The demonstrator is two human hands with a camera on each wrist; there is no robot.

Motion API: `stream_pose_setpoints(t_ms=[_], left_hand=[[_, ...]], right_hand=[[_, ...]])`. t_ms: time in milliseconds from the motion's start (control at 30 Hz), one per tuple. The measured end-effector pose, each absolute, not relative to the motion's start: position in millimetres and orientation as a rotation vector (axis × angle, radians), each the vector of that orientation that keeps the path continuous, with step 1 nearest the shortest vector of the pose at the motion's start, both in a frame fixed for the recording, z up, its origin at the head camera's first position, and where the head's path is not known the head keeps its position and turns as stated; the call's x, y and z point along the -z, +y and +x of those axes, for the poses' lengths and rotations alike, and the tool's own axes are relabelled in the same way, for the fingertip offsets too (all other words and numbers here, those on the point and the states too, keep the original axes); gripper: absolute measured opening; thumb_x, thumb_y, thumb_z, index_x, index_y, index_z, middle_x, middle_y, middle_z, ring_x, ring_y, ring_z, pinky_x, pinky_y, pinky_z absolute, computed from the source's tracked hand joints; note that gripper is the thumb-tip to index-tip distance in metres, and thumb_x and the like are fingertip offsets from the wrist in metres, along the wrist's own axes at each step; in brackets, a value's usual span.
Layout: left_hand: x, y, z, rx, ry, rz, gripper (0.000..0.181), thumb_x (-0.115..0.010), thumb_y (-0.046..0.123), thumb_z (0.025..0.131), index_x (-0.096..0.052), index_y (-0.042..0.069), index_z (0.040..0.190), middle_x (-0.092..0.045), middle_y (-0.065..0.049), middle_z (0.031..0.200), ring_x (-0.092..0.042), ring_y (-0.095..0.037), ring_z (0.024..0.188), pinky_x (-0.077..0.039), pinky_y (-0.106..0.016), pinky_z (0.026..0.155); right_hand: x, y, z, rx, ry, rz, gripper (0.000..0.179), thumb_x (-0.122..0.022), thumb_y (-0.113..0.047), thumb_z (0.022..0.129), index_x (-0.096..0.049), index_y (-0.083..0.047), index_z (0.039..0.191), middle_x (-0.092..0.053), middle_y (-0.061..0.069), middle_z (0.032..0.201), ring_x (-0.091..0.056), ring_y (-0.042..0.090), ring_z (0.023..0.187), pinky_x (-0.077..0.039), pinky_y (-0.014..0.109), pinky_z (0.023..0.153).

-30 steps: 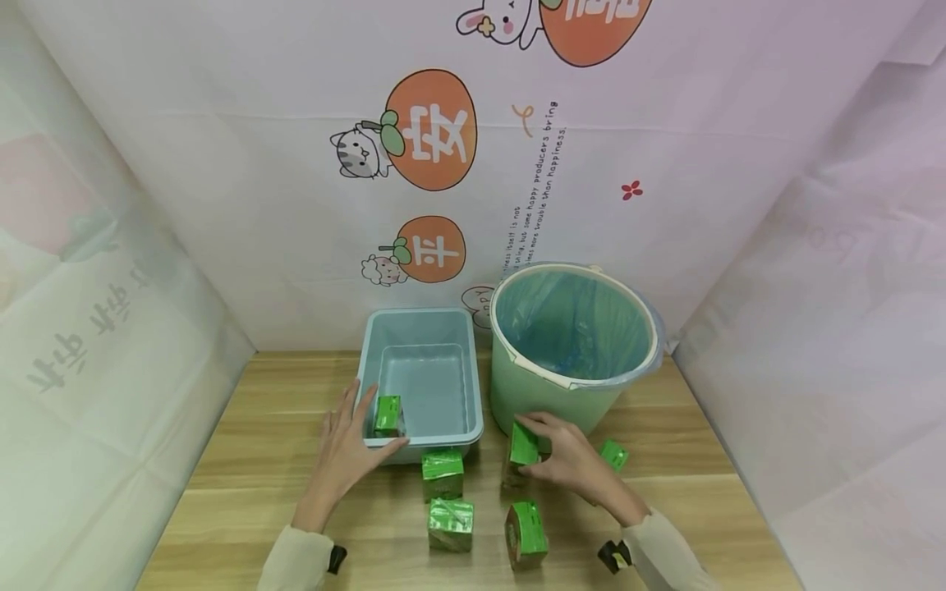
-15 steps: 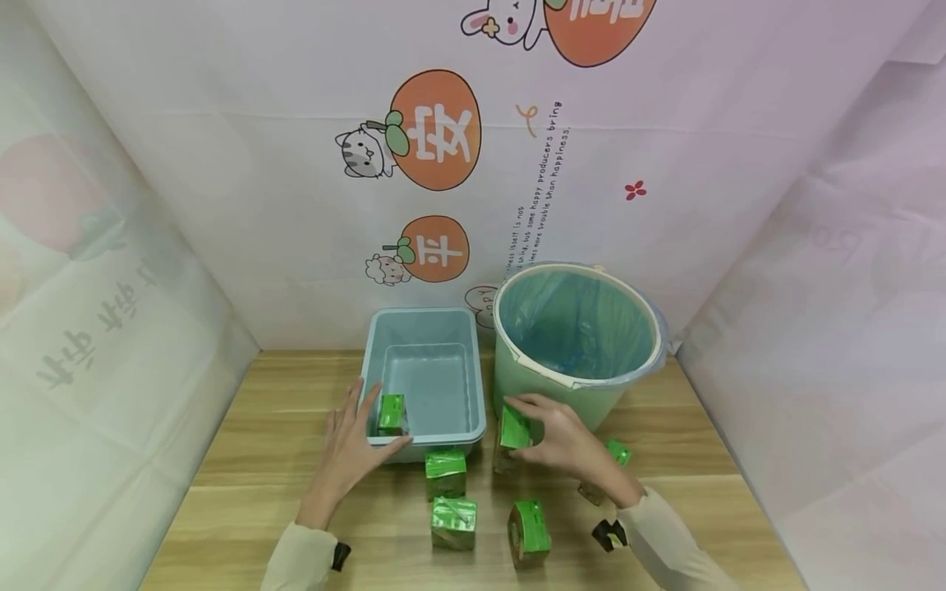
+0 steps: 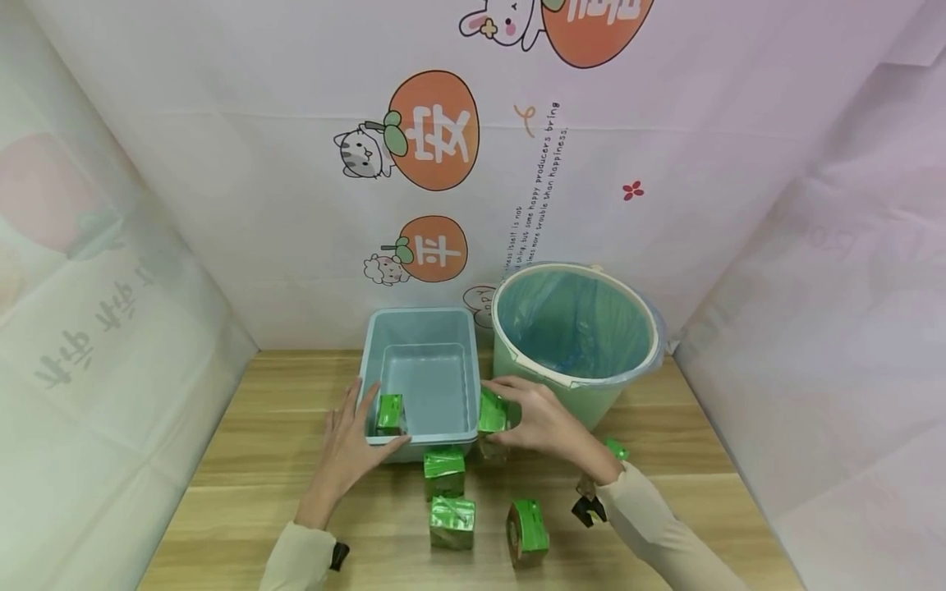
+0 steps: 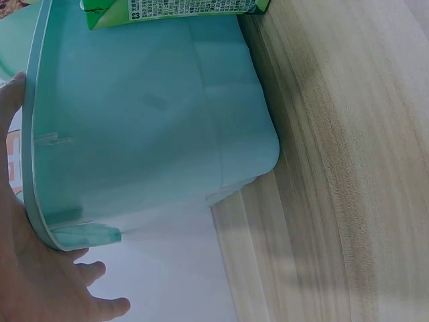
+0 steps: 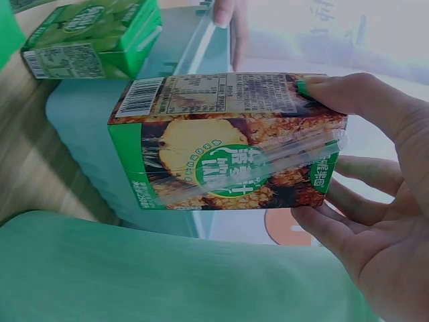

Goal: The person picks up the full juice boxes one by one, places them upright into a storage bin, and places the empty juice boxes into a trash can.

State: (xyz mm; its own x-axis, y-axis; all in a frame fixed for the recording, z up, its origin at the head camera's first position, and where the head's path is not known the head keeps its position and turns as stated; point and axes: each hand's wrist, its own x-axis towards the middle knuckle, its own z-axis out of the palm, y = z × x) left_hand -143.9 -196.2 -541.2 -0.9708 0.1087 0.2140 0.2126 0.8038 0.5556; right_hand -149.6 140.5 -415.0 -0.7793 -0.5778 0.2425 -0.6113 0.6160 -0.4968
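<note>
My right hand (image 3: 539, 419) holds a pineapple juice carton (image 5: 221, 157) by its top end, thumb on one side and fingers on the other. A wrapped straw runs along the carton's face. In the head view this juice carton (image 3: 493, 410) is beside the right wall of a light blue plastic tub (image 3: 476, 386). My left hand (image 3: 351, 447) rests at the tub's near left corner, fingers spread and thumb along the front rim (image 4: 30, 134). One green-topped carton (image 3: 390, 413) stands inside the tub, near that hand.
Two cartons (image 3: 444, 474) (image 3: 452, 523) stand in line before the tub, and another carton (image 3: 528, 533) is to their right. A lined green bucket (image 3: 510, 386) is right of the tub. Behind my right forearm another carton (image 3: 617, 448) partly shows. Printed cloth (image 3: 296, 271) walls the table (image 3: 244, 460).
My right hand has moved left and slightly away from me with the juice carton, from in front of the bucket to the tub's right side. The left hand has stayed at the tub's corner.
</note>
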Motion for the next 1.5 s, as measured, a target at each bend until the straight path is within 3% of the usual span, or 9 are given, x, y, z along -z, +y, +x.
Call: stream_pose_setpoints(t_ms=[100, 267, 600, 767, 900, 1500], left_hand=[[541, -197, -143, 0.904, -2.81, -0.253, 0.11, -0.08, 0.063, 0.085, -0.028, 0.014, 0.169, -0.011, -0.019, 0.176, -0.014, -0.046, 0.159, -0.008, -0.073, 0.124], [540, -198, -143, 0.916, -2.816, -0.251, 0.11, -0.08, 0.063, 0.086, -0.027, 0.015, 0.169, -0.009, -0.018, 0.177, -0.012, -0.044, 0.16, -0.007, -0.073, 0.124], [539, -200, -144, 0.908, -2.83, -0.25, 0.111, -0.08, 0.064, 0.086, -0.025, 0.016, 0.17, -0.007, -0.017, 0.177, -0.009, -0.042, 0.161, -0.006, -0.072, 0.124], [538, -200, -144, 0.925, -2.821, -0.249, 0.111, -0.081, 0.063, 0.085, -0.027, 0.014, 0.169, -0.008, -0.017, 0.177, -0.009, -0.043, 0.161, -0.005, -0.073, 0.124], [538, -200, -144, 0.91, -2.82, -0.248, 0.111, -0.081, 0.063, 0.085, -0.028, 0.013, 0.169, -0.009, -0.018, 0.176, -0.01, -0.044, 0.161, -0.007, -0.074, 0.123], [542, -199, -146, 0.923, -2.843, -0.247, 0.111, -0.079, 0.064, 0.087, -0.025, 0.015, 0.17, -0.007, -0.017, 0.177, -0.007, -0.042, 0.161, -0.006, -0.074, 0.123]], right_hand=[[411, 138, -150, -0.89, -2.771, 1.013, 0.075, -0.094, -0.014, 0.079, -0.063, -0.001, 0.146, -0.063, 0.026, 0.14, -0.072, 0.032, 0.104, -0.056, 0.029, 0.073], [404, 136, -153, -0.871, -2.74, 1.015, 0.076, -0.094, -0.015, 0.078, -0.063, -0.004, 0.146, -0.064, 0.022, 0.14, -0.066, 0.038, 0.12, -0.061, 0.041, 0.082], [390, 123, -161, -0.908, -2.707, 1.067, 0.074, -0.093, -0.017, 0.081, -0.062, -0.003, 0.147, -0.062, 0.022, 0.143, -0.072, 0.031, 0.104, -0.059, 0.042, 0.081], [392, 112, -169, -0.968, -2.749, 1.095, 0.074, -0.091, -0.017, 0.084, -0.06, -0.003, 0.149, -0.058, 0.023, 0.148, -0.068, 0.036, 0.116, -0.058, 0.042, 0.08], [394, 102, -176, -0.99, -2.749, 1.154, 0.074, -0.091, -0.017, 0.085, -0.059, -0.002, 0.15, -0.058, 0.023, 0.148, -0.06, 0.04, 0.13, -0.06, 0.048, 0.088], [412, 60, -202, -1.067, -2.754, 1.265, 0.072, -0.09, -0.011, 0.086, -0.057, 0.003, 0.149, -0.055, 0.02, 0.148, -0.054, 0.036, 0.135, -0.053, 0.049, 0.106]])
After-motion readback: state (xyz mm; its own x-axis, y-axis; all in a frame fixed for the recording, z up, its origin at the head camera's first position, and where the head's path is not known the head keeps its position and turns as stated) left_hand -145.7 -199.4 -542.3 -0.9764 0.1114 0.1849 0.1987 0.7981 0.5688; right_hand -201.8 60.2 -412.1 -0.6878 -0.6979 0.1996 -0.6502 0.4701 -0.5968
